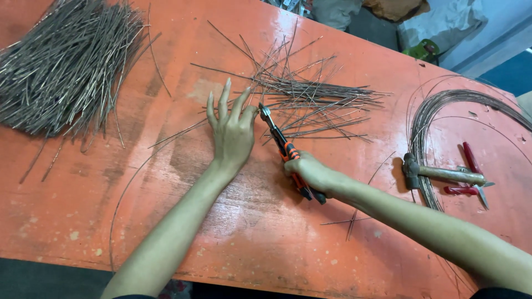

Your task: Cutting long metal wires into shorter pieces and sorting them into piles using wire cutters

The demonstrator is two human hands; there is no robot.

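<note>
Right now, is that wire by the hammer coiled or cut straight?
Coiled: the wire loops in curved rings beside the hammer.

On the table (233, 243): large heap of cut wire pieces (66, 61) at far left; smaller scattered pile of wire pieces (316, 99) at far centre. Left hand (233, 130) flat just left of the scattered pile; right hand (310, 173) nearer, holding pliers (280, 141) pointing toward the left thumb. At right, wire coil (443, 111); hammer (440, 173) across it, second pair of pliers (471, 177) just beyond.
</note>
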